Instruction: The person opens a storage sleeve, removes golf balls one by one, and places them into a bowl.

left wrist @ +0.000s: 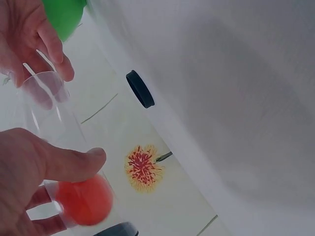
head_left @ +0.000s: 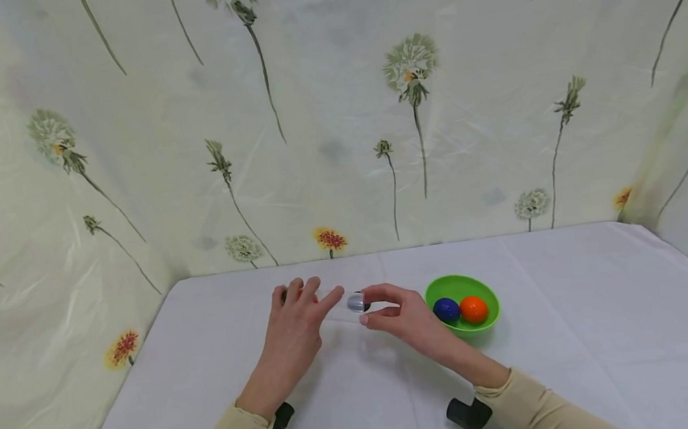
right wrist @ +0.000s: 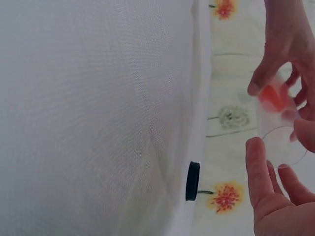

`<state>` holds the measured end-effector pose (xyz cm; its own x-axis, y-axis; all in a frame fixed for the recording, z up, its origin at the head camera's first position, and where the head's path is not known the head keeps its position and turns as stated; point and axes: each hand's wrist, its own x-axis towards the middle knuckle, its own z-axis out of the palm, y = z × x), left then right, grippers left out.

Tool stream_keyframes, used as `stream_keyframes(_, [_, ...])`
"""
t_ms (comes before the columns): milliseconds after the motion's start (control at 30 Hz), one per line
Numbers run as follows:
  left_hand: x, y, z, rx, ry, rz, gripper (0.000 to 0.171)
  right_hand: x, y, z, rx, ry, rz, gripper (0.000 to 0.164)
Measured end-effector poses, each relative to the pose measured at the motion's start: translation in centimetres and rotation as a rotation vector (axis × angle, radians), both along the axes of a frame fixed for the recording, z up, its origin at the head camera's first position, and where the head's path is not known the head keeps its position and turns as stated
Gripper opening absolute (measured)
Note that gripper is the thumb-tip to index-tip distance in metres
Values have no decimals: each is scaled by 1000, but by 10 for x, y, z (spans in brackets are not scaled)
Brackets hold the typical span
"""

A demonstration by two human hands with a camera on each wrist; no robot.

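Observation:
A clear plastic tube (head_left: 341, 313) lies sideways between the two hands above the table. My left hand (head_left: 293, 330) grips its left part, thumb on one side and fingers on the other. Inside that part is a red ball (left wrist: 86, 201), with a dark end piece (left wrist: 118, 229) just beyond it. At the tube's open right end, the thumb and fingers of my right hand (head_left: 413, 322) hold the rim. A black ring-shaped cap (left wrist: 140, 89) stands on its edge on the table, also seen as a cap (right wrist: 193, 181) in the right wrist view.
Just right of the right hand, a green bowl (head_left: 459, 285) holds a blue ball (head_left: 446, 310) and an orange ball (head_left: 474, 310). White cloth covers the table (head_left: 582, 357). A flower-patterned curtain (head_left: 333, 105) hangs behind it and at both sides.

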<state>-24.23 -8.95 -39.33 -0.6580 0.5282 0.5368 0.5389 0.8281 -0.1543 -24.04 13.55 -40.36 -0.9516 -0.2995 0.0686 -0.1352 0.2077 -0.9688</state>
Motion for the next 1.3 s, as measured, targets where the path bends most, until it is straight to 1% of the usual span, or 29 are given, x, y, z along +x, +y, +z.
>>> stream_keyframes(300, [1, 1, -1, 16, -23, 19, 67, -1, 0, -2, 11, 5, -5, 48])
stream_keyframes(500, [1, 1, -2, -11, -24, 30, 65, 1, 0, -1, 9, 1, -3, 51])
stream_keyframes(700, [2, 1, -1, -38, -12, 45, 65, 2, -1, 0, 38, -8, -27, 53])
stream_keyframes(900, [2, 0, -2, -45, -34, 71, 64, 4, 1, 2, 37, -9, -32, 52])
stream_keyframes(1133, [1, -3, -6, -43, -56, 104, 65, 2, 16, 6, 51, 26, -55, 48])
stream_keyframes(1300, [1, -7, -9, -29, -39, 102, 65, -2, 37, 13, 59, 41, -59, 48])
